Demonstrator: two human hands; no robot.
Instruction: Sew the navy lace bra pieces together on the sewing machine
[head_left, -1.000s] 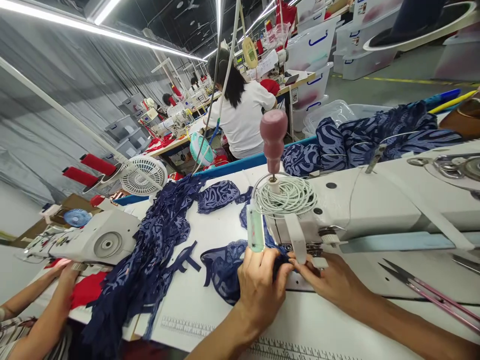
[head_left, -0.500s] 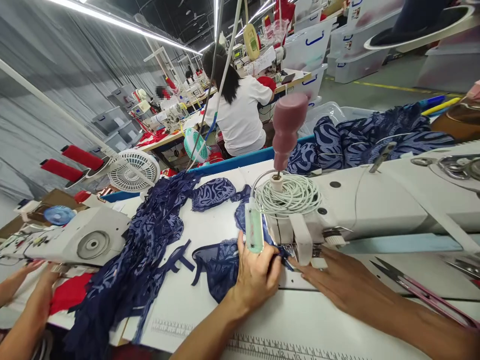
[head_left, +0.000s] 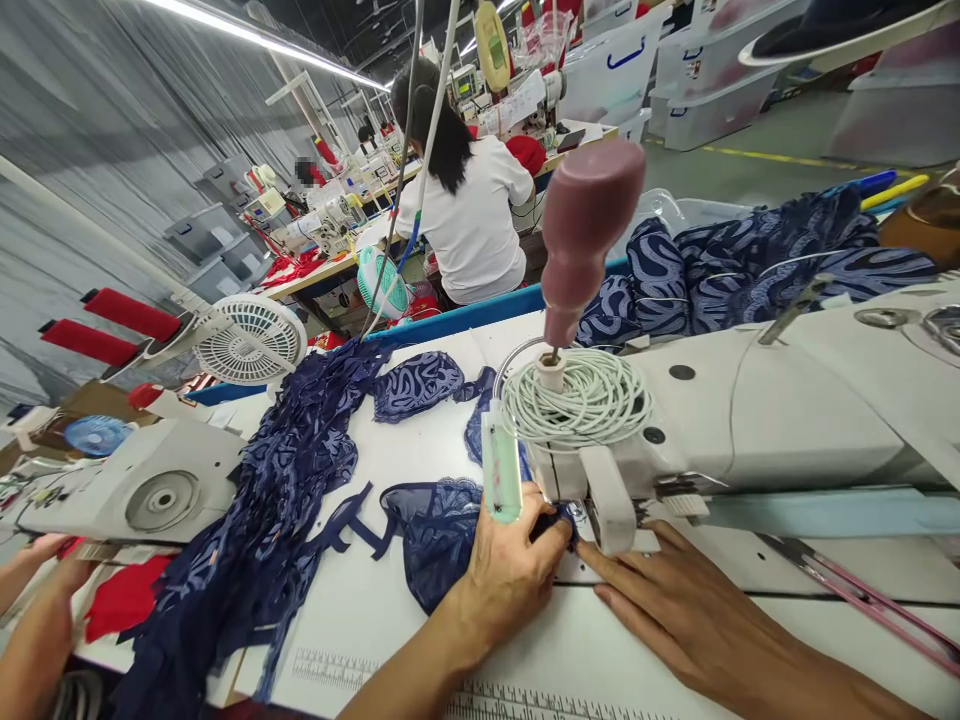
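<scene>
My left hand (head_left: 514, 555) is closed in a pinch on a navy lace garment piece (head_left: 442, 545), just left of the needle area of a white sewing machine (head_left: 772, 390). Part of the cloth disappears behind my knuckles and the machine head. My right hand (head_left: 667, 600) lies flat with fingers stretched out on the machine bed, its index fingertip against the cloth's edge. A small pale green lit lamp (head_left: 502, 470) hangs over the back of my left hand. Another navy patterned piece (head_left: 420, 385) rests farther back on the table.
A long heap of navy cloth (head_left: 300, 460) runs down the left side. Pink-handled scissors (head_left: 862, 600) lie at right. Atop the machine are coiled pale cord (head_left: 585, 395) and a maroon handle (head_left: 592, 225). A co-worker's hands (head_left: 45, 590) hold red cloth (head_left: 124, 600) at far left.
The camera view has shifted slightly. My left hand's fingers are drawn tighter on the navy cloth beside the needle area. My right hand remains flat on the bed, its fingers now more visible.
</scene>
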